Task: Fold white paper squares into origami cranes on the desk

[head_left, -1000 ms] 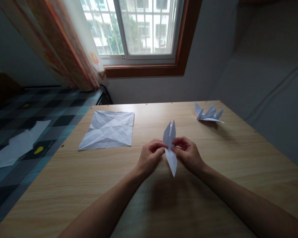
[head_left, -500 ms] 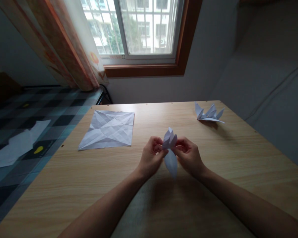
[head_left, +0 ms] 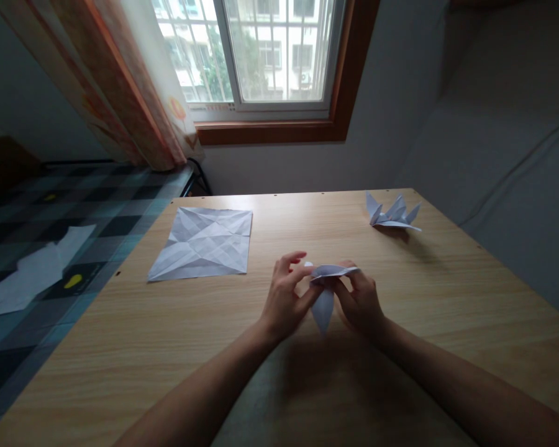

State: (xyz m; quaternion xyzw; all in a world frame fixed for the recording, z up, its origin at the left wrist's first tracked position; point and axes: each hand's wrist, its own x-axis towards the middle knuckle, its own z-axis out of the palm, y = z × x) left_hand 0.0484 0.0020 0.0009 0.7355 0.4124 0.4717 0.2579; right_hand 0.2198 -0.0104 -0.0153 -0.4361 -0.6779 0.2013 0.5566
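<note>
Between my two hands, above the table, is a white folded-paper piece [head_left: 323, 308]. One pointed flap hangs down and another part spreads sideways across its top. My left hand [head_left: 286, 292] pinches its left side with the thumb low, while some fingers are raised. My right hand [head_left: 361, 298] grips the right side, thumb beneath the sideways flap and fingers behind it. The fingertips behind the paper are partly hidden.
A creased square paper sheet [head_left: 202, 243] lies flat at the table's back left. At the back right stands a white origami figure [head_left: 394, 212] with several points. Left of the wooden table [head_left: 177, 372], torn-looking white paper [head_left: 41, 270] rests on a checked bed cover [head_left: 9, 347].
The upper part of the folded paper, upright with several points before, now lies spread sideways toward my right hand. My left fingers have lifted and opened somewhat.
</note>
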